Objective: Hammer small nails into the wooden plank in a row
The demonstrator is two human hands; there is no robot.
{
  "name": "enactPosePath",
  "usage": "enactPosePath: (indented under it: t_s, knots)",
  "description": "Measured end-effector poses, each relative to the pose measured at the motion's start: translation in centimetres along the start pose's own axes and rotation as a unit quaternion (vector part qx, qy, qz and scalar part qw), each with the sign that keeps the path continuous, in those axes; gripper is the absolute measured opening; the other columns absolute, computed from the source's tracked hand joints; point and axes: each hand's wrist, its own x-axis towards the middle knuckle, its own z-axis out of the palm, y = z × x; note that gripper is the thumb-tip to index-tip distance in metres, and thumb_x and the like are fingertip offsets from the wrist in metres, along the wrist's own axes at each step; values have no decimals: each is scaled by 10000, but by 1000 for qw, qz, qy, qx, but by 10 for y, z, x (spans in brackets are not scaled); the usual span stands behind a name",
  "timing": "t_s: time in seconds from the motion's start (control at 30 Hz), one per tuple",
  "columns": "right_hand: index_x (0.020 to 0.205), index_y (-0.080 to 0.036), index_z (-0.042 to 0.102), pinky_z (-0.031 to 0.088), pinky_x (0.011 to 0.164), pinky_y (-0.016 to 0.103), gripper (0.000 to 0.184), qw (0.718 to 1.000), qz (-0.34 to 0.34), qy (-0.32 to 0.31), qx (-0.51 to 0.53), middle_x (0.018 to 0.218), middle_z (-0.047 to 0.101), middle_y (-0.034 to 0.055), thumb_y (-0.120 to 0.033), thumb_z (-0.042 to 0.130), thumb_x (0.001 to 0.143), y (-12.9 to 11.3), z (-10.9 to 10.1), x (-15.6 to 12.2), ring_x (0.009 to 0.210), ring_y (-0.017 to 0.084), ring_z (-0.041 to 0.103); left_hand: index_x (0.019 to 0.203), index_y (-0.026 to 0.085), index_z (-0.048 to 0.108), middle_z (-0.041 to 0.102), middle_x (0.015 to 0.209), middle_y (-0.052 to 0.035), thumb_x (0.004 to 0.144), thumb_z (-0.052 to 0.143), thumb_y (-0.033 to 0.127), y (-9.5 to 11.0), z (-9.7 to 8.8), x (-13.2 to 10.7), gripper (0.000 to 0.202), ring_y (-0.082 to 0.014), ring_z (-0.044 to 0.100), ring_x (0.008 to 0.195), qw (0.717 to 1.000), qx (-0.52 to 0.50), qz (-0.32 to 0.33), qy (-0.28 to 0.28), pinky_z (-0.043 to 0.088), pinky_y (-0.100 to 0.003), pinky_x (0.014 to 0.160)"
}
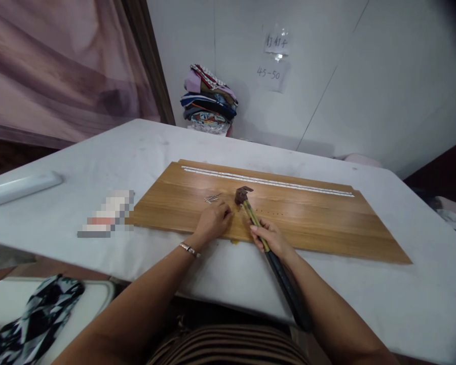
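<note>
Hammer with rust-brown claw head and black grip slants over a flat, glossy wood-grained board, its yellowish shaft clasped by the right hand; the left hand curls beside slim metallic nails, whether pinching one cannot be told

Free rm R on board; hammer, nails obstruct ctr-L.

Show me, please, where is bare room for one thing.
Free: right side of the brown wooden board, between long white strips and front edge; white-covered table between board's back left corner and shiny white roll. Crowded: board's middle, with left hand, thin silvery nails, right hand, black-gripped claw hammer.
</note>
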Motion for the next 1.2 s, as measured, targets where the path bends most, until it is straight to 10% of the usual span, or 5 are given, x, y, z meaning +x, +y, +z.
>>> enactPosePath:
  t_s: [1.2]
  knots:
    - [889, -171, 517, 288, 328, 170, 292, 1000, 4, -1, -6, 506, 489, -78, -412, 605, 751, -3, 1, -1, 326, 50, 374, 742, 176, 587, 576, 810, -41, 836, 491, 243, 3, -2, -1, 150, -146, 547, 774, 1000, 10, -3, -4, 408, -279, 718]
